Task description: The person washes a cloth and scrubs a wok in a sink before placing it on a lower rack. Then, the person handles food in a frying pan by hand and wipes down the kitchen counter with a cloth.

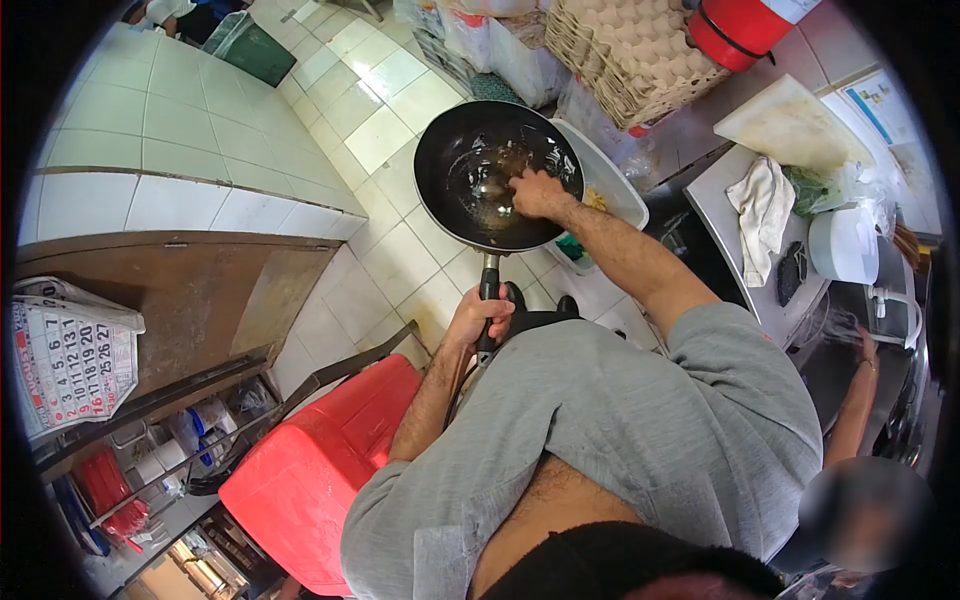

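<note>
A black frying pan point(497, 226) with wet, shiny liquid inside is held out above the tiled floor, its bowl tilted toward me. My left hand point(482, 318) wraps round its black handle point(489, 283) below the bowl. Inside the pan, my right hand point(541, 194) reaches in from the right with fingers bent down toward the wet surface. Whatever those fingers pinch, if anything, cannot be made out. Behind the pan, partly covered by it, stands a pale plastic tub point(628, 200) with yellowish and green bits in it.
A red plastic container point(318, 470) stands close by my left arm. To the right, a counter holds a white cloth point(762, 215), a cutting board point(790, 125) and a white tub point(843, 245). Another person's hand point(866, 345) is beyond. Egg trays point(640, 50) fill a wicker basket point(590, 65).
</note>
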Demonstrator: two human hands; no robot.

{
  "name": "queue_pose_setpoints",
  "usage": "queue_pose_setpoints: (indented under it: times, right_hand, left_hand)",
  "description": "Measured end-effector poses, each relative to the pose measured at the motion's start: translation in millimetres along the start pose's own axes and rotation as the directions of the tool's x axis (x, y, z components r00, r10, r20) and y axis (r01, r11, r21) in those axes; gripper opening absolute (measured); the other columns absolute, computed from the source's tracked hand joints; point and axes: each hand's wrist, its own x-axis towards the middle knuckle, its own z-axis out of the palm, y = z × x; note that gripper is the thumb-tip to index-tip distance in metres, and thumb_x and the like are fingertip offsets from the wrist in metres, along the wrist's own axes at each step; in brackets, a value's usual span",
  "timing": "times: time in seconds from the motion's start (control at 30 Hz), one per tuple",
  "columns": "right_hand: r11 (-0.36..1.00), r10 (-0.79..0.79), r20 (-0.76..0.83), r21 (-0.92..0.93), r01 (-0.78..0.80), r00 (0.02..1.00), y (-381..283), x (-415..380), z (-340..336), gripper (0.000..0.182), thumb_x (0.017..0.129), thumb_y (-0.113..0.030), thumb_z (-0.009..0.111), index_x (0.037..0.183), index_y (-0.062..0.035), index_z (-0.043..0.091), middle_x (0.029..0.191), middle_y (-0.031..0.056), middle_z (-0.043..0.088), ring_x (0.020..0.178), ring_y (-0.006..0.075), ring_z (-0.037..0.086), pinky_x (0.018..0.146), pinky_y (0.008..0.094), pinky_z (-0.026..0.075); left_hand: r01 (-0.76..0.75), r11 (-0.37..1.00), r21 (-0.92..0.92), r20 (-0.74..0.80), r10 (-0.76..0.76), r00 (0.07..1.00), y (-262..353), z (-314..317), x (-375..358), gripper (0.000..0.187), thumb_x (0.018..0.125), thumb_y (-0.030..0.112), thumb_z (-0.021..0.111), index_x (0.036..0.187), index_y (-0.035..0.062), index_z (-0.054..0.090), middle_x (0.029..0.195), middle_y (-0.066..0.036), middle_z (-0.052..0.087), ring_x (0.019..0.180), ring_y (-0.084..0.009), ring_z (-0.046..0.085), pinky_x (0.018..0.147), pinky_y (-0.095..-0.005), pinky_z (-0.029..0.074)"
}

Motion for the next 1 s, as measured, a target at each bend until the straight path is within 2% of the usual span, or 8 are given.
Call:
queue_pose_setpoints:
  times: [0.1, 0.2, 0.33, 0.43, 0.67, 0.73, 0.83, 1.0]
  right_hand:
    - [0.997, 0.028, 0.061, 0.076, -0.033, 0.998, -6, -10, 9, 0.036, 0.076, -0.023, 0.049, 0.109, -0.0127, 0.059, 0.109, 0.0178, 0.057, 0.098, 0.0344, 0.057, 0.084, 0.0443, 0.045]
    - [0.966, -0.222, 0.165, 0.172, 0.194, 0.961, -10, -20, 15, 0.027, 0.074, -0.02, 0.049, 0.092, -0.0068, 0.065, 0.088, 0.0172, 0.063, 0.086, 0.0315, 0.061, 0.078, 0.0409, 0.046]
    - [0.893, -0.378, 0.205, 0.339, 0.297, 0.903, -21, -27, 9, 0.029, 0.076, -0.022, 0.049, 0.094, -0.0042, 0.064, 0.091, 0.0183, 0.063, 0.087, 0.0329, 0.06, 0.078, 0.0408, 0.046]
    - [0.804, -0.46, 0.149, 0.488, 0.339, 0.875, -32, -38, -3, 0.037, 0.084, -0.034, 0.047, 0.089, -0.0014, 0.063, 0.086, 0.019, 0.063, 0.081, 0.0334, 0.06, 0.073, 0.0413, 0.045]
    - [0.797, -0.444, 0.168, 0.524, 0.302, 0.88, -30, -36, 3, 0.042, 0.087, -0.038, 0.042, 0.083, -0.0003, 0.061, 0.077, 0.0178, 0.061, 0.071, 0.0329, 0.057, 0.066, 0.0414, 0.043]
    - [0.743, -0.464, 0.005, 0.547, 0.386, 0.886, -30, -37, 8, 0.042, 0.087, -0.038, 0.041, 0.081, -0.0008, 0.059, 0.074, 0.0166, 0.06, 0.068, 0.032, 0.056, 0.065, 0.0416, 0.043]
    - [0.671, -0.455, -0.099, 0.615, 0.414, 0.885, -32, -39, 11, 0.041, 0.087, -0.041, 0.044, 0.081, -0.0027, 0.059, 0.074, 0.0168, 0.06, 0.069, 0.0312, 0.056, 0.065, 0.0407, 0.043]
    - [0.762, -0.394, -0.149, 0.499, 0.413, 0.907, -43, -62, -3, 0.045, 0.087, -0.045, 0.046, 0.075, -0.0033, 0.059, 0.068, 0.0159, 0.057, 0.064, 0.0296, 0.055, 0.063, 0.0391, 0.043]
  left_hand:
    - [0.006, 1.0, 0.005, 0.004, -0.006, 1.0, 1, -1, 4, 0.023, 0.07, 0.002, 0.058, 0.082, 0.0077, 0.039, 0.052, 0.0, 0.04, 0.035, -0.0091, 0.04, 0.033, -0.0252, 0.032]
    - [-0.014, 1.0, -0.019, 0.019, 0.014, 1.0, -2, -4, 8, 0.023, 0.07, 0.003, 0.058, 0.081, 0.0074, 0.039, 0.053, 0.0, 0.041, 0.035, -0.0094, 0.04, 0.033, -0.0254, 0.034]
    - [-0.013, 0.999, -0.051, 0.008, 0.013, 1.0, -2, -2, 10, 0.022, 0.07, 0.003, 0.058, 0.082, 0.0073, 0.04, 0.053, 0.0, 0.041, 0.034, -0.0095, 0.039, 0.033, -0.0255, 0.034]
    - [-0.007, 0.998, -0.067, 0.015, 0.008, 1.0, -1, -1, 12, 0.023, 0.07, 0.002, 0.059, 0.082, 0.0075, 0.04, 0.053, 0.0, 0.04, 0.034, -0.0095, 0.039, 0.033, -0.0255, 0.033]
    - [0.006, 0.998, -0.06, 0.029, -0.004, 1.0, -4, -2, 16, 0.022, 0.071, 0.003, 0.059, 0.081, 0.008, 0.04, 0.053, 0.001, 0.04, 0.034, -0.0092, 0.039, 0.033, -0.0251, 0.033]
    - [0.008, 0.999, -0.052, 0.042, -0.006, 0.999, -3, -1, 18, 0.022, 0.071, 0.004, 0.059, 0.081, 0.0081, 0.04, 0.053, 0.001, 0.04, 0.034, -0.0092, 0.039, 0.033, -0.025, 0.033]
    - [-0.009, 1.0, -0.017, 0.022, 0.009, 1.0, 1, 3, 17, 0.023, 0.07, 0.004, 0.059, 0.081, 0.0081, 0.039, 0.053, 0.001, 0.039, 0.034, -0.0092, 0.039, 0.033, -0.025, 0.033]
    - [0.007, 1.0, -0.006, 0.023, -0.007, 1.0, -1, 0, 19, 0.023, 0.07, 0.004, 0.059, 0.081, 0.0079, 0.039, 0.053, 0.0, 0.04, 0.035, -0.0089, 0.04, 0.033, -0.0249, 0.034]
